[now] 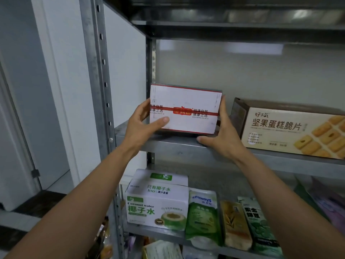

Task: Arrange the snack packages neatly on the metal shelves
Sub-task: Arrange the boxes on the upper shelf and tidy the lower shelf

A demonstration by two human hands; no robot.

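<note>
- While both hands clasp it, a white box with a red band (pixel 184 109) stands upright at the left end of the middle metal shelf (pixel 177 146), in the centre of the frame; whether its lower edge rests on the shelf or hangs just above it cannot be told.
- Left hand (pixel 143 124) grips the box's left edge, thumb laid across the front face and fingers wrapped behind.
- Right hand (pixel 222 135) holds the right edge, fingers running up the side and thumb tucked beneath the lower right corner.
- A tan biscuit carton (pixel 291 128) lies on the same shelf at centre right, near the box but apart from it.
- On the lower shelf (pixel 158 233), at lower centre, a white and green coconut water carton (pixel 156 202) sits at the left, with a green pouch (pixel 202 215), a yellow packet (pixel 235 223) and a dark green packet (pixel 259 221) standing in a row to its right, each touching the next.
- A perforated steel upright (pixel 99 71) runs down the upper left of the frame, and a darker top shelf (pixel 224 25) spans the upper edge.
</note>
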